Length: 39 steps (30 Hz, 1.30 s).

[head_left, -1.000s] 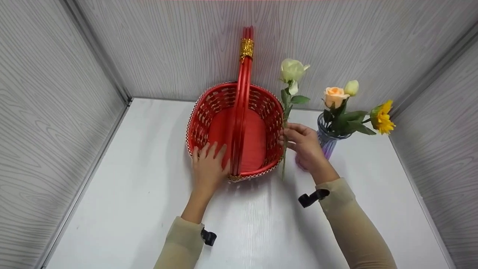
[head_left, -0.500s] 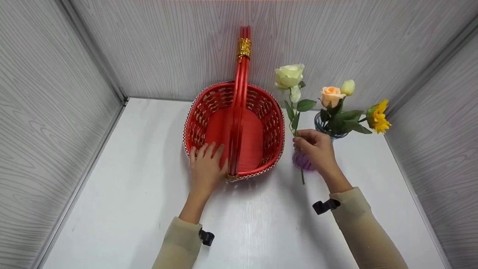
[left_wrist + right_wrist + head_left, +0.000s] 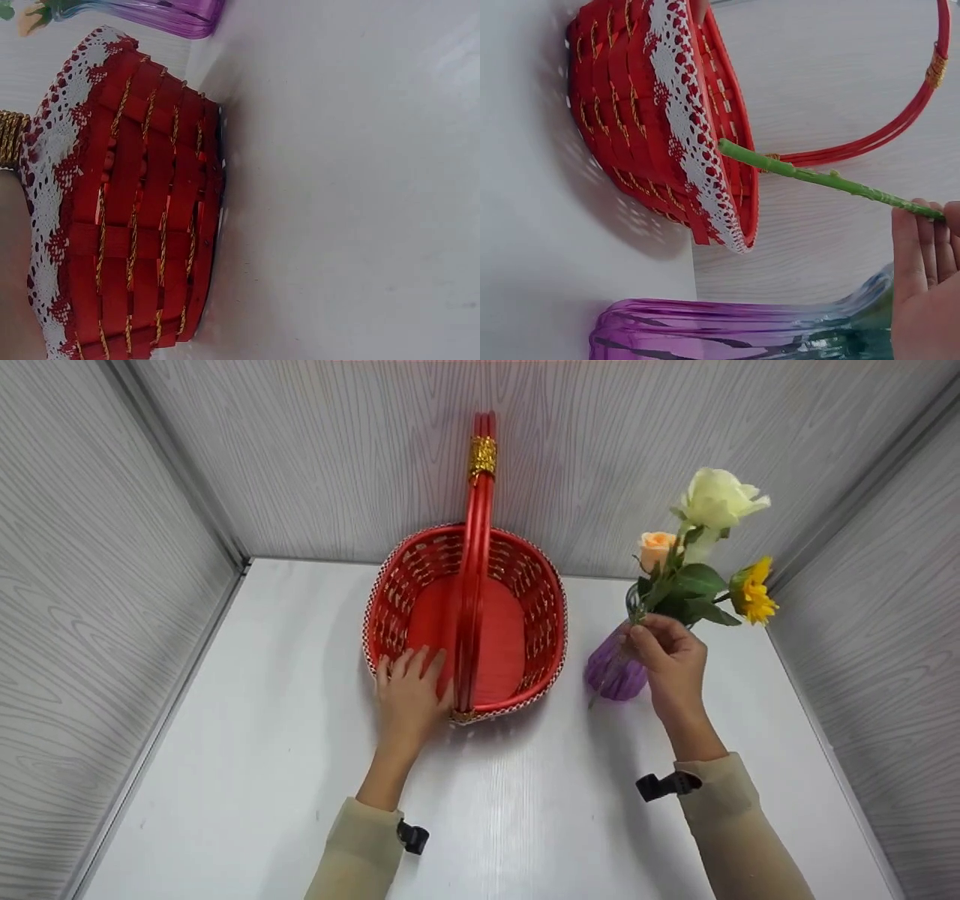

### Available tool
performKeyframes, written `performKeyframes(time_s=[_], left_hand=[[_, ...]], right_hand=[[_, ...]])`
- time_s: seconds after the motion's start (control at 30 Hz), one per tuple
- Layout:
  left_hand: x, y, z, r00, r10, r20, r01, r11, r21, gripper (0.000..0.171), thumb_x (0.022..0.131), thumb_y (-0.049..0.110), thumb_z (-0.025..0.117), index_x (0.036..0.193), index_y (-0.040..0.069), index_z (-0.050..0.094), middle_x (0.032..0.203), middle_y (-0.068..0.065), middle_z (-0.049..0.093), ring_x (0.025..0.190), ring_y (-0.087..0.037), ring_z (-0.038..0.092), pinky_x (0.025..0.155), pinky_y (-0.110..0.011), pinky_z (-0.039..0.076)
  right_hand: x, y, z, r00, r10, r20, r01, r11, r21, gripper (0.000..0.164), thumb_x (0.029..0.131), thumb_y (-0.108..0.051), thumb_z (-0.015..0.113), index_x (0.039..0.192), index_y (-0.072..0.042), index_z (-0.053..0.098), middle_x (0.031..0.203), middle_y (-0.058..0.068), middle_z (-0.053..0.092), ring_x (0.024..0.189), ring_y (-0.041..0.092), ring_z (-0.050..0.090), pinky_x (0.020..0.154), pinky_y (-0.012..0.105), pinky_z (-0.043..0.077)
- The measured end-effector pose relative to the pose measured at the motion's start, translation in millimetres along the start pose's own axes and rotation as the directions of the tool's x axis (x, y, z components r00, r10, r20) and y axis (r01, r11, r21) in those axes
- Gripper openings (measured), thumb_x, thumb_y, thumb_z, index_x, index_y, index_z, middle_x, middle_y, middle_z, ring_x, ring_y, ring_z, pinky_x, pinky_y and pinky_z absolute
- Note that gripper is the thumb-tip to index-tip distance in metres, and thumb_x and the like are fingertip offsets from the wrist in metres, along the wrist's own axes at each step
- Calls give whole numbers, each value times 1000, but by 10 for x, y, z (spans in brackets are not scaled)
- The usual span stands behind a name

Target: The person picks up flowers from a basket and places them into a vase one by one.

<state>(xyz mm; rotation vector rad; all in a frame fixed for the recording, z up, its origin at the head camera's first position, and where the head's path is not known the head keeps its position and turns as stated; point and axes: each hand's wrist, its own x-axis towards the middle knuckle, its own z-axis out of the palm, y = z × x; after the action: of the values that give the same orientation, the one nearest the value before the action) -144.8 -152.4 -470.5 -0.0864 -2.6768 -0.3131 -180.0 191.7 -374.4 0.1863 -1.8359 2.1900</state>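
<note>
A white rose with green leaves is pinched by its stem in my right hand, near a purple-blue glass vase. In the right wrist view the cut end of the green stem points away from the fingers, above the vase. My left hand rests over the near left rim of a red woven basket, fingers spread and pointing inward. White lace trim runs along the basket's rim in the left wrist view.
An orange rose and a yellow sunflower stand in the vase, leaning outward. The tall red basket handle arches up, wrapped in gold. Grey wood-patterned walls enclose the white table.
My right hand has carried the white rose away from the basket's right side, rightward to the vase; its bloom now overlaps the vase's flowers. My left hand stays on the rim.
</note>
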Motion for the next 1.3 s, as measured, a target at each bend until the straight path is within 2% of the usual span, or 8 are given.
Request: performKeyframes(time_s=[0.17,0.33,0.57,0.77,0.97,1.13,1.23,1.3], left_hand=[[13,-16,-14,999,-14,30,14,1000,1,46,94,37,57,137,22,62,142,-9,59,134,-32,49,116,-61,25],[41,-32,-37,999,-21,27,21,1000,-3,44,95,38,57,136,24,63,142,-9,59,134,-33,49,116,-60,24],[69,-32,-33,1000,-15,19,15,1000,-4,44,94,39,58,135,23,63,141,-9,59,133,-32,49,116,-61,24],[42,-33,-21,1000,-3,-16,3,1000,-3,43,94,37,58,134,23,64,138,-10,61,131,-33,52,115,-61,25],[18,-27,-10,999,9,-33,-9,1000,-7,42,94,36,58,133,22,65,137,-11,62,130,-34,53,113,-62,29],[11,-6,-13,1000,8,-21,-8,1000,-9,42,94,36,58,133,22,65,137,-10,62,131,-33,52,113,-62,29],[2,2,-14,1000,7,-19,-7,1000,-11,42,94,37,58,133,22,65,138,-10,62,131,-33,52,113,-62,29],[-2,7,-16,1000,2,-15,-3,1000,-17,43,94,38,58,134,22,64,138,-10,62,131,-33,52,114,-62,27]], right_hand=[[-47,-46,-68,987,-99,-128,115,986,125,19,89,-1,71,102,10,62,89,16,73,77,22,73,76,37,61],[-31,-69,-123,955,-121,-271,191,949,252,21,88,2,71,104,11,61,92,21,71,79,26,72,79,40,60],[16,-73,-209,902,-52,-429,215,915,341,22,89,1,70,107,10,59,94,21,69,82,28,71,81,40,60],[91,-131,-244,872,7,-489,239,866,439,18,91,2,67,106,8,58,95,20,66,85,29,69,85,39,59],[186,-216,-313,825,88,-559,249,831,498,17,92,2,66,107,5,59,99,19,65,89,30,69,88,41,58],[238,-266,-379,791,80,-607,285,829,480,22,91,0,67,112,4,60,103,19,66,92,29,69,92,40,56],[259,-243,-401,776,56,-628,296,847,441,25,90,-1,69,113,2,60,104,18,67,93,29,70,92,39,57],[265,-202,-404,775,21,-632,298,869,395,25,90,0,70,112,2,60,103,19,68,93,29,70,90,39,57]])
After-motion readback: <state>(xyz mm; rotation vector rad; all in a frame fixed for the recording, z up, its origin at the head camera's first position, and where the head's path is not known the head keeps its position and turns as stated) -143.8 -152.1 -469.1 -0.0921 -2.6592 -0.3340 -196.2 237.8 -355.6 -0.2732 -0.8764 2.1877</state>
